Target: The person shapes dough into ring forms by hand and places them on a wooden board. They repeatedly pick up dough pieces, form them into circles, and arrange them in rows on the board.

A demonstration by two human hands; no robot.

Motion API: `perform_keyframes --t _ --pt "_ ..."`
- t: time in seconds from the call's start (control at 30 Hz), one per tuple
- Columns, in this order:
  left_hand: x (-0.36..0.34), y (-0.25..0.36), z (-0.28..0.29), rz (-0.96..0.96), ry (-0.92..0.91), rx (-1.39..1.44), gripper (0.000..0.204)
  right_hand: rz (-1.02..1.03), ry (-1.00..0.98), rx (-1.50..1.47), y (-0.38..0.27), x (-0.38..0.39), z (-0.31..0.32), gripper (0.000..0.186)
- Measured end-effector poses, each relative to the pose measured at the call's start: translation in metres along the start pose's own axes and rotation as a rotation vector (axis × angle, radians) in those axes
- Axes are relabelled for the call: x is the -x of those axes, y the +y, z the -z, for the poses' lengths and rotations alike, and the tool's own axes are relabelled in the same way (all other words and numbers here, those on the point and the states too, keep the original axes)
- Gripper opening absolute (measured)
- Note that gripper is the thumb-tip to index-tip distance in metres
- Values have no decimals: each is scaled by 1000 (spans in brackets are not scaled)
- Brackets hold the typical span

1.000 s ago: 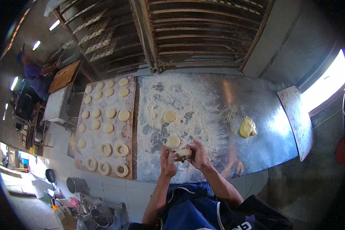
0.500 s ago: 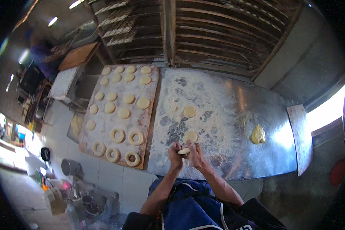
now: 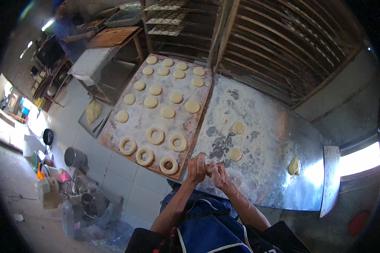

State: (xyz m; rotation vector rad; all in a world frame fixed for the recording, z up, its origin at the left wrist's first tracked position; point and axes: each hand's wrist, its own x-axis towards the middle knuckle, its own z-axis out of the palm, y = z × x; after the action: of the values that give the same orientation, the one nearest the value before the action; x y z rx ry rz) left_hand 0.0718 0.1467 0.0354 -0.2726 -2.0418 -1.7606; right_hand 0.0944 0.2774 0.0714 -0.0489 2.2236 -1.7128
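My left hand [image 3: 196,169] and my right hand [image 3: 218,176] are closed together round a dough ring [image 3: 209,162], mostly hidden by the fingers, above the near left edge of the floured steel table [image 3: 266,156]. Two flat dough rounds [image 3: 235,154] lie on the flour beyond my hands. A lump of yellow dough [image 3: 294,165] sits to the right. Left of my hands, a floured wooden board [image 3: 181,124] bears several dough rounds [image 3: 168,112] and several rings [image 3: 155,135]; the nearest ring [image 3: 168,165] has something brown in its hole.
A person [image 3: 65,36] works at a bench [image 3: 109,37] at back left. Wooden racks [image 3: 266,50] with filled trays [image 3: 164,20] stand behind the table. A tray [image 3: 99,128] with pale dough is left of the board. Pots [image 3: 75,158] and containers [image 3: 50,193] crowd the floor. A flat plate [image 3: 330,181] edges the right.
My view has turned left, so the table and board appear shifted and tilted. My hands have moved toward the board, and the dough ring is now more hidden in my fingers.
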Motion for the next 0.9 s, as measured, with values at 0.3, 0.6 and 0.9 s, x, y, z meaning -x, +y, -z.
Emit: perform_keyframes --t 0.3,0.6,0.9 --pt "-22 -5 69 364 53 300 35 279 -70 93 -47 -38 -45 61" --pt "-37 -5 122 282 143 23 39 357 -200 106 -82 -71 -96 57" --pt "-57 -28 173 373 249 185 32 591 9 197 -97 -100 -146 49"
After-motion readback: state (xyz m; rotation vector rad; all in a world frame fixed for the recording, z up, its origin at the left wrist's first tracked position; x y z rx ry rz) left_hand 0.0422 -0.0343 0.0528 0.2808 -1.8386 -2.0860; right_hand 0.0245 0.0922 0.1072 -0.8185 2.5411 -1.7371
